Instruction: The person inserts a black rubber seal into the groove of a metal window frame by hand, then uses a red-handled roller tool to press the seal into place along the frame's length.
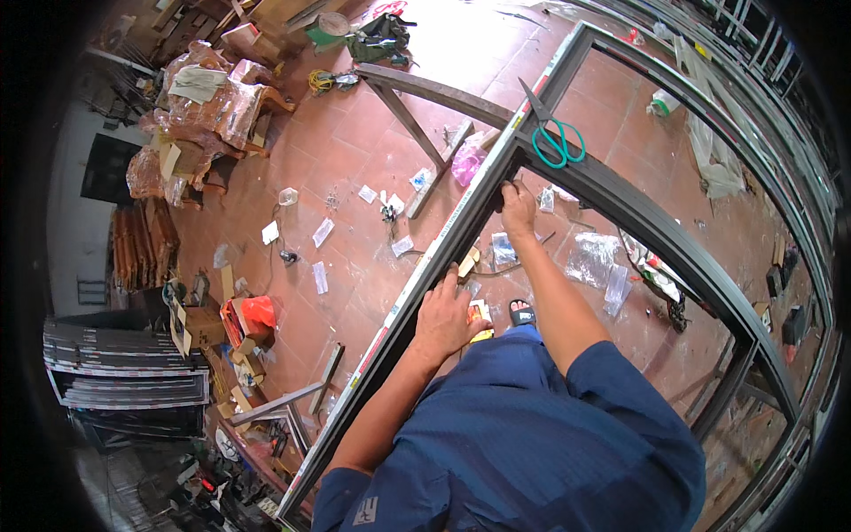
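A large dark metal window or door frame (415, 312) with a pale, film-covered outer edge lies raised on supports in front of me. My left hand (443, 315) lies against the inner side of its long left bar, fingers stretched out and thumb apart. Farther along the same bar, my right hand (519, 208) is at the inner corner by the crossbar (612, 191). Its fingers are curled and pressed together at the frame's groove; whatever is between them is hidden. Green-handled scissors (557, 142) rest on the crossbar just beyond that hand, blades pointing away.
A metal trestle (425, 89) stands under the far part of the frame. Plastic scraps, small bags and a pink bag (468, 160) litter the tiled floor (355, 177). Wrapped wooden furniture (208, 102) stands far left; stacked dark profiles (124, 368) lie near left. More long frames (811, 168) line the right.
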A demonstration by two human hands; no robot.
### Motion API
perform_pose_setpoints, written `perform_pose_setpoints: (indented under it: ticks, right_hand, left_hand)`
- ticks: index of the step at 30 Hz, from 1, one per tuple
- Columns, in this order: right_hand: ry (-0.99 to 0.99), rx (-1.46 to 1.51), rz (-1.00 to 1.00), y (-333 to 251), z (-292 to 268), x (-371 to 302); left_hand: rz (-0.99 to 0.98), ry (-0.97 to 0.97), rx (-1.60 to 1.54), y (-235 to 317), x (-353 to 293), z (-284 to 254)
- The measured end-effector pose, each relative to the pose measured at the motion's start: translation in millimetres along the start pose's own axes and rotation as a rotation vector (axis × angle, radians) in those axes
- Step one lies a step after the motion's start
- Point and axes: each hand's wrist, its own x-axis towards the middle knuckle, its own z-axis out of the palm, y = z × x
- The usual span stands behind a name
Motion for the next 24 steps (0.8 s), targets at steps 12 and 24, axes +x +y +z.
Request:
perform_pose_setpoints:
  ticks: [12, 24]
  right_hand:
    - [0.136, -0.028, 0.017, -15, 21, 1]
    - [0.510, 0.027, 0.178, -27, 39, 33]
  left_hand:
    - [-0.031, -0.017, 0.024, -5, -1, -4]
    - [-0.020, -0.010, -0.004, -7, 3, -1]
